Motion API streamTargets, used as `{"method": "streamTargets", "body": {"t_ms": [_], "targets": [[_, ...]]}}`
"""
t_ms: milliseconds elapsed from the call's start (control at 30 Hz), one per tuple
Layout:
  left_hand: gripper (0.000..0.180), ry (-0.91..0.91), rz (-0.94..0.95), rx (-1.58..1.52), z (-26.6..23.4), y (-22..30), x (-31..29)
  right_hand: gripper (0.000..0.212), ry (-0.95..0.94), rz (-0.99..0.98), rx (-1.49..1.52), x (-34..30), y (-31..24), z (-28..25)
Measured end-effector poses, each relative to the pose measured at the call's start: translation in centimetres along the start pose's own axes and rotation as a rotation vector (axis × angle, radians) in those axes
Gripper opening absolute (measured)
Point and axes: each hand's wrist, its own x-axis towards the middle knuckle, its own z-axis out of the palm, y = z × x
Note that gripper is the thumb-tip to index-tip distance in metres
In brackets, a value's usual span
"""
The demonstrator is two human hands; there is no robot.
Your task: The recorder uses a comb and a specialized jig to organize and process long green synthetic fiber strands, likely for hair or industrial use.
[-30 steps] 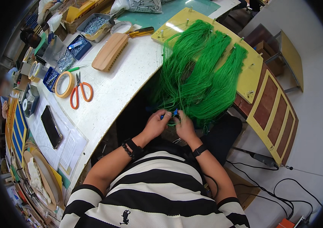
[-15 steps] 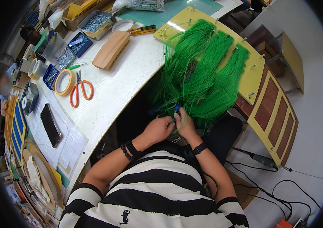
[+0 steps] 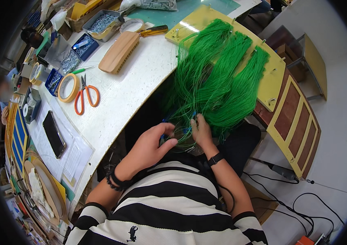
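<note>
Three thick bundles of green wires [image 3: 230, 77] are spread over a yellow board [image 3: 210, 16] set with metal pegs. Their loose ends hang off its near edge toward my lap. My right hand [image 3: 202, 131] is closed at these ends, pinching some thin green wires beside small blue pieces [image 3: 188, 130]. Just left of it is my left hand [image 3: 151, 146], its thumb and fingers parted around nothing I can see. A few wire ends curve through the gap between the two hands.
On the white table [image 3: 141, 81] lie orange-handled scissors [image 3: 87, 96], a tape roll [image 3: 68, 87], a wooden brush [image 3: 119, 53], a screwdriver [image 3: 154, 30] and a phone [image 3: 54, 134]. Boxes of screws [image 3: 102, 24] stand behind. A framed panel [image 3: 294, 122] is at right; black cables [image 3: 296, 212] trail below.
My left hand has come away from the right hand, moving left with its fingers spreading. The right hand has shifted slightly right and stays closed by the wire ends.
</note>
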Motion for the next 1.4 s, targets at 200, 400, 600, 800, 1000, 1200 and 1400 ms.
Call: {"method": "streamTargets", "body": {"t_ms": [200,400,600,800,1000,1200,1400], "targets": [[0.036,-0.156,-0.198,-0.838,-7.3,8.3,-2.4,0.041,-0.141,-0.13,-0.061,-0.2,-0.1,-0.4],[0.054,-0.156,0.514,-1.114,-12.2,14.1,2.3,0.046,-0.586,-0.453,-0.177,-2.3,-10.1,-9.5],[0.046,-0.233,0.707,-0.805,-15.5,18.7,6.6,0.051,-0.496,-0.748,0.081,-5.2,-26.9,-22.3],[0.038,-0.036,0.801,-0.452,-13.2,32.6,13.2,0.073,-0.012,-0.68,0.382,-6.3,-34.2,-28.6],[0.034,-0.02,1.079,-0.474,-10.6,37.7,16.7,0.063,0.109,-0.747,0.838,-4.6,-38.1,-36.7],[0.03,0.21,1.309,-0.04,-11.7,38.7,19.6,0.046,0.132,-0.534,0.706,-1.6,-40.6,-40.7],[0.025,0.084,1.249,-0.172,-12.6,39.2,21.1,0.032,0.592,-0.664,0.239,-1.1,-40.4,-41.8]]}}
